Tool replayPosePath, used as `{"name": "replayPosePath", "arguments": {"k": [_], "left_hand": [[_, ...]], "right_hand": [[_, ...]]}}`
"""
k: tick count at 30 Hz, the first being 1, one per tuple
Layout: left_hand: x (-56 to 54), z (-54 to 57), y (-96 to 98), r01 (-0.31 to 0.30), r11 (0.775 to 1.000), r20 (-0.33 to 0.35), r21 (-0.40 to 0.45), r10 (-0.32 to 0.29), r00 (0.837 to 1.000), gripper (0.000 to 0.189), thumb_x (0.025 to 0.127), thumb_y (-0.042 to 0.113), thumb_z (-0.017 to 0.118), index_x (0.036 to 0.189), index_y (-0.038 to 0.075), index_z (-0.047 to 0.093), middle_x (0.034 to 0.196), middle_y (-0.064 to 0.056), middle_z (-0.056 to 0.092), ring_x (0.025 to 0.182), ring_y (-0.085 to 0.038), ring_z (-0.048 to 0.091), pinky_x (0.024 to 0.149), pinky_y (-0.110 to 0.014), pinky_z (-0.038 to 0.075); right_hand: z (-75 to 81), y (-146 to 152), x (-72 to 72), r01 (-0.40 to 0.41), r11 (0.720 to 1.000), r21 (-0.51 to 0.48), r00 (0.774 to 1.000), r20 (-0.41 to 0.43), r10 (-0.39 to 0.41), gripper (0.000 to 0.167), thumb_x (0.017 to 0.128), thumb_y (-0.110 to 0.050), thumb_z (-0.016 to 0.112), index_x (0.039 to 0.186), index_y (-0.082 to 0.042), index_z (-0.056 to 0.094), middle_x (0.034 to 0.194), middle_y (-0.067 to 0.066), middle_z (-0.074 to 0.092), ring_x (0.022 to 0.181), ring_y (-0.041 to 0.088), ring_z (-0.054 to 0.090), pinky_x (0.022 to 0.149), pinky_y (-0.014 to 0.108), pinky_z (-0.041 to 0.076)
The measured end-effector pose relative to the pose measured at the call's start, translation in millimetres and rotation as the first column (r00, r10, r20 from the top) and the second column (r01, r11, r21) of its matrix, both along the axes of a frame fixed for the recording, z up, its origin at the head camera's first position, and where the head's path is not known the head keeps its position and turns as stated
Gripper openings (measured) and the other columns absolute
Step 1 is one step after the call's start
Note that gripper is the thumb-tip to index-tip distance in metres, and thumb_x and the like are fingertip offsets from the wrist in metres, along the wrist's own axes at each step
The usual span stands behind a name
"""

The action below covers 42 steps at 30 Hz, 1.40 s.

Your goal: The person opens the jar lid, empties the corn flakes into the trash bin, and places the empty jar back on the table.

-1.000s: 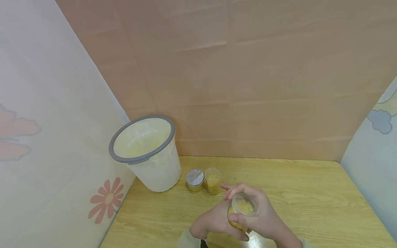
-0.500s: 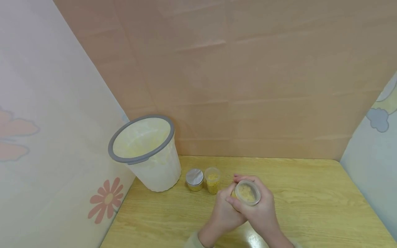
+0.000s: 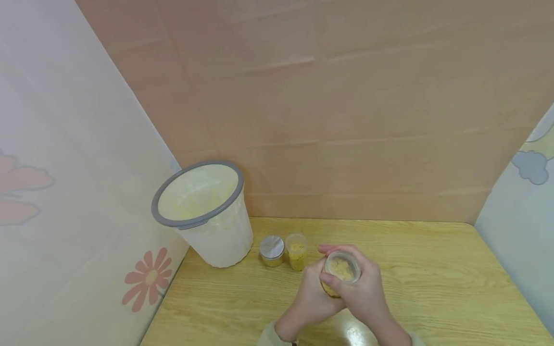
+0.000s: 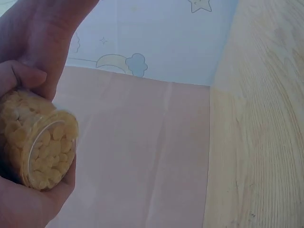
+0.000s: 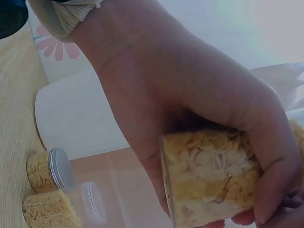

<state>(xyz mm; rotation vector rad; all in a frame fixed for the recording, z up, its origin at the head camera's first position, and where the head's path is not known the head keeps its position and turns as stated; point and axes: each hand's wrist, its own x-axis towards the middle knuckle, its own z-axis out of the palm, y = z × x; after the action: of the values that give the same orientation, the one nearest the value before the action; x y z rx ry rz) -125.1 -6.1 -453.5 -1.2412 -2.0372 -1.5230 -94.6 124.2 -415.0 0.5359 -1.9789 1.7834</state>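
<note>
Both hands hold a clear plastic jar of yellow flakes (image 3: 342,269) over the table, its round mouth facing up toward the head camera. My left hand (image 3: 312,295) cups the jar's lower left side. On the other side, my right hand (image 3: 367,288) wraps the upper part, with the thumb across the front below the rim. In the left wrist view the base of the jar (image 4: 51,154) shows flakes pressed against it. The right wrist view has the left hand (image 5: 204,90) curled round the jar wall, while the right fingers are mostly hidden.
To the left of the hands stand a short jar with a silver lid (image 3: 271,247) and a clear tub of yellow flakes (image 3: 296,257). Behind them at the left is a white bin with a grey rim (image 3: 225,240). Cloth walls border the wooden table (image 3: 433,269).
Over the last second the jar has risen away from the table's near side. The left hand has turned from behind it to cup its side. Since half a second ago, the jar tilts slightly.
</note>
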Motion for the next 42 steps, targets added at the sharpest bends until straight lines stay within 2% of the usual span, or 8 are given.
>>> {"name": "replayPosePath", "arguments": {"k": [8,15,20,22,25,27,34,42], "left_hand": [[-3.9,-1.1,-4.8,0.154,0.988,0.041,-0.005,-0.154,0.987,0.061,0.069,-0.009,0.086,0.122,0.001,0.059,0.110,-0.010,0.070,0.105,-0.010,0.065,0.088,-0.027,0.054],[-9.3,2.7,-12.2,0.366,0.930,0.120,-0.021,-0.362,0.925,0.057,0.068,-0.015,0.083,0.116,-0.001,0.055,0.104,-0.016,0.065,0.101,-0.007,0.059,0.091,-0.031,0.054],[-10.9,14.6,-13.0,0.546,0.837,0.142,-0.031,-0.537,0.832,0.053,0.064,-0.020,0.081,0.105,-0.004,0.052,0.091,-0.019,0.063,0.090,-0.005,0.061,0.084,-0.030,0.057],[-7.6,21.8,-14.0,0.606,0.795,0.202,0.013,-0.596,0.777,0.048,0.066,-0.023,0.077,0.102,-0.004,0.052,0.085,-0.022,0.062,0.084,-0.003,0.061,0.079,-0.030,0.058],[-2.2,28.5,-17.4,0.636,0.764,0.280,0.109,-0.638,0.718,0.045,0.069,-0.026,0.070,0.105,-0.008,0.050,0.085,-0.028,0.060,0.082,-0.011,0.064,0.079,-0.034,0.059],[-1.9,27.3,-19.2,0.636,0.755,0.296,0.160,-0.652,0.698,0.048,0.069,-0.027,0.068,0.109,-0.011,0.047,0.085,-0.030,0.059,0.080,-0.021,0.066,0.079,-0.037,0.060],[-10.8,15.0,-23.4,0.611,0.774,0.270,0.169,-0.632,0.726,0.052,0.068,-0.023,0.071,0.113,-0.008,0.050,0.084,-0.025,0.061,0.083,-0.011,0.065,0.080,-0.038,0.059],[-5.3,38.2,-24.8,0.591,0.790,0.237,0.161,-0.613,0.754,0.048,0.071,-0.022,0.068,0.113,-0.009,0.047,0.083,-0.027,0.059,0.076,-0.031,0.064,0.080,-0.038,0.059]], "right_hand": [[-0.3,2,-2.7,-0.098,0.995,0.000,0.995,-0.005,0.098,0.040,0.072,0.008,0.083,0.104,-0.011,0.068,0.113,0.007,0.074,0.113,0.027,0.066,0.101,0.030,0.045],[0.6,6,-3.8,-0.268,0.963,-0.001,0.963,0.007,0.269,0.038,0.073,0.011,0.081,0.105,-0.003,0.066,0.115,0.013,0.072,0.117,0.032,0.064,0.106,0.034,0.042],[-0.2,11,-6.7,-0.425,0.904,0.045,0.902,-0.064,0.427,0.042,0.079,0.004,0.079,0.117,-0.004,0.066,0.122,0.017,0.069,0.125,0.036,0.058,0.105,0.044,0.042],[-1.5,15,-9.2,-0.474,0.878,0.058,0.873,-0.100,0.478,0.047,0.082,-0.001,0.078,0.126,-0.001,0.063,0.126,0.019,0.066,0.127,0.035,0.056,0.104,0.043,0.043],[-3.1,24,-13.8,-0.508,0.861,0.037,0.850,-0.144,0.507,0.055,0.091,-0.014,0.077,0.135,0.007,0.053,0.132,0.023,0.060,0.129,0.033,0.052,0.107,0.037,0.041],[-3.0,33,-17.1,-0.501,0.865,0.016,0.852,-0.167,0.496,0.058,0.093,-0.019,0.076,0.135,0.011,0.049,0.133,0.024,0.059,0.130,0.031,0.052,0.109,0.033,0.039],[1.2,56,-22.1,-0.436,0.900,-0.015,0.879,-0.222,0.422,0.054,0.079,0.020,0.072,0.128,0.016,0.051,0.130,0.024,0.060,0.131,0.029,0.052,0.112,0.031,0.035],[8.2,48,-7.4,-0.310,0.949,0.055,0.926,-0.209,0.315,0.044,0.079,0.025,0.063,0.118,0.004,0.064,0.120,0.019,0.067,0.127,0.028,0.055,0.109,0.028,0.037]]}}
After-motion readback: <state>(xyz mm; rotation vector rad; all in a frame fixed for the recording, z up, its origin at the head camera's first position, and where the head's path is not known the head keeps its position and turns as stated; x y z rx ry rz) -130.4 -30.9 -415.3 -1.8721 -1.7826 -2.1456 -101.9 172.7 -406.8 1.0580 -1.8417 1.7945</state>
